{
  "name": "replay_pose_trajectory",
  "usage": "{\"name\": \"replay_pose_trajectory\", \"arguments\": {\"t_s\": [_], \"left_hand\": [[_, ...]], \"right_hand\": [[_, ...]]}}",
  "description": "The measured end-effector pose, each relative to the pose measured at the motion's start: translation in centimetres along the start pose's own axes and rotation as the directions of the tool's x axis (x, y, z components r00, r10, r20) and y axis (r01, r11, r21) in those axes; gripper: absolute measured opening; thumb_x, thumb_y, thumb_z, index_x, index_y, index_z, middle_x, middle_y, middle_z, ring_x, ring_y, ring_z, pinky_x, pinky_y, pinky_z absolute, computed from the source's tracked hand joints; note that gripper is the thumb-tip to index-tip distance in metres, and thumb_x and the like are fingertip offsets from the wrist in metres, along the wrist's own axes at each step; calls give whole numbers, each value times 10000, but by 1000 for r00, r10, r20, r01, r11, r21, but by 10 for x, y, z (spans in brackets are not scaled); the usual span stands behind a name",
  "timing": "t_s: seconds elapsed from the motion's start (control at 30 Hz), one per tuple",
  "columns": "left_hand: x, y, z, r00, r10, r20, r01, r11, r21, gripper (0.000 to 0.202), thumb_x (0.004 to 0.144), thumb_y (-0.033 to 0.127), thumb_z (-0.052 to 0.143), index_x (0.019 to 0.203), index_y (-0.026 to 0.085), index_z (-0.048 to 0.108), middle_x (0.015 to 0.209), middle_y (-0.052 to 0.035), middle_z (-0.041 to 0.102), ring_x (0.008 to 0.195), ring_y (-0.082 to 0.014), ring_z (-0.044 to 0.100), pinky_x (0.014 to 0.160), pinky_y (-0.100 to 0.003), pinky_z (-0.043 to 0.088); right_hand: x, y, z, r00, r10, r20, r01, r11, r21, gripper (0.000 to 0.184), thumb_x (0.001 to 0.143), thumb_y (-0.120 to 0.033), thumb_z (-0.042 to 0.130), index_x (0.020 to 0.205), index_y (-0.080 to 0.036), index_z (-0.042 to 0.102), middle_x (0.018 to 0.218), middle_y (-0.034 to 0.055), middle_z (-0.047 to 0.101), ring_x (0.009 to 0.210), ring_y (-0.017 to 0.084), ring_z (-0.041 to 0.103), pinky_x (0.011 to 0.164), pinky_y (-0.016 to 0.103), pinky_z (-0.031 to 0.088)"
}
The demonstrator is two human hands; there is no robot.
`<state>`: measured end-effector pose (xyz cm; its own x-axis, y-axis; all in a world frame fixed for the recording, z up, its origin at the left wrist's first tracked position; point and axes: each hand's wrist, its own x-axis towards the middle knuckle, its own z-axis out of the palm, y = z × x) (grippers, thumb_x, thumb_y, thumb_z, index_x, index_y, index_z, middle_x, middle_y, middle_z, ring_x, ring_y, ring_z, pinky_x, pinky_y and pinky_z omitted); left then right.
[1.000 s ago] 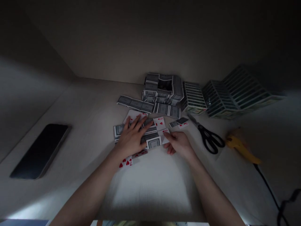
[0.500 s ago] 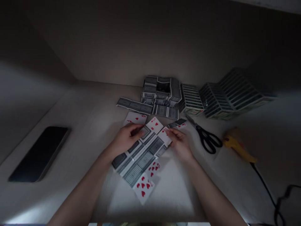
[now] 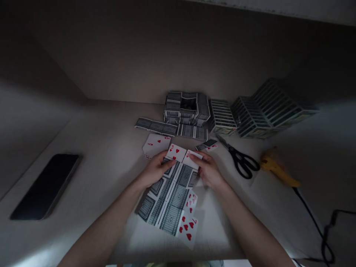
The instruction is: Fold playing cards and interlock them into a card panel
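Note:
A flat panel of joined playing cards (image 3: pixel 171 202), mostly backs upward, spans the space between my hands. My left hand (image 3: pixel 153 170) pinches its upper left edge, thumb on top beside a three of hearts (image 3: pixel 177 152). At the upper right, my right hand (image 3: pixel 210 170) grips the panel with its thumb on a two of hearts (image 3: pixel 190 160). A seven of hearts (image 3: pixel 188 227) and another heart card (image 3: pixel 191 202) stick out face up along the lower right side. Beyond my left hand lies a stack of face-up cards (image 3: pixel 157 144).
Behind stand a boxy card structure (image 3: pixel 201 107) and stepped card structures (image 3: pixel 274 107). Card strips (image 3: pixel 155 126) lie before them. Black-handled scissors (image 3: pixel 241 161) and a yellow glue gun (image 3: pixel 279 172) with a black cord lie right. A phone (image 3: pixel 46 187) lies left.
The panel has turned, its lower end swinging right so that it points more nearly toward me. Both hands keep hold of its upper end. The camera view has shifted slightly.

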<state>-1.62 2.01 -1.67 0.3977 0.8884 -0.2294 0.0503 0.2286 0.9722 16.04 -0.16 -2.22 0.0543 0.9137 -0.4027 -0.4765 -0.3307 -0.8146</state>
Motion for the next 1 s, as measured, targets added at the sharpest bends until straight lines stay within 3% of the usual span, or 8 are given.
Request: {"name": "replay_pose_trajectory", "arguments": {"t_s": [0.13,0.27,0.37,0.53,0.77,1.0], "left_hand": [[-4,11,1,990,-139,18,140,987,-77,464,609,343,684,1013,147,567,949,-59,654,833,-194,596,741,-296,450],[-8,18,0,934,-329,138,352,914,-202,425,570,293,721,951,149,599,875,-56,677,717,-179,620,674,-293,474],[-9,16,0,913,-378,151,402,896,-187,385,569,293,723,908,141,624,819,-58,685,668,-170,619,632,-280,475],[-9,14,3,917,-377,131,394,908,-146,325,583,284,709,865,136,642,795,-51,686,635,-158,612,605,-266,469],[-9,13,11,976,-219,-3,219,975,29,290,596,280,681,853,147,659,824,-34,688,713,-187,615,608,-264,460],[-8,11,11,974,-227,-8,227,972,56,253,606,280,663,822,149,663,799,-26,686,683,-181,613,596,-263,458]], "right_hand": [[1,2,1,999,-44,-14,44,999,-26,297,529,-293,739,786,-173,648,691,0,676,600,138,596,612,268,456],[6,5,1,987,-152,-59,149,987,-55,282,552,-308,723,792,-180,650,722,2,677,615,142,590,621,279,456],[11,7,0,965,-257,-55,249,962,-113,257,579,-315,710,799,-193,657,748,-5,676,643,137,588,635,267,447],[15,8,0,967,-253,4,252,960,-123,217,615,-329,690,784,-197,658,726,-16,675,623,119,577,615,245,438],[18,10,-3,976,-214,-32,206,964,-170,285,591,-385,689,772,-168,646,700,2,670,588,134,573,574,249,437],[16,7,-4,977,-213,21,212,952,-223,297,618,-404,664,801,-169,651,718,11,672,609,144,578,585,259,442]]}}
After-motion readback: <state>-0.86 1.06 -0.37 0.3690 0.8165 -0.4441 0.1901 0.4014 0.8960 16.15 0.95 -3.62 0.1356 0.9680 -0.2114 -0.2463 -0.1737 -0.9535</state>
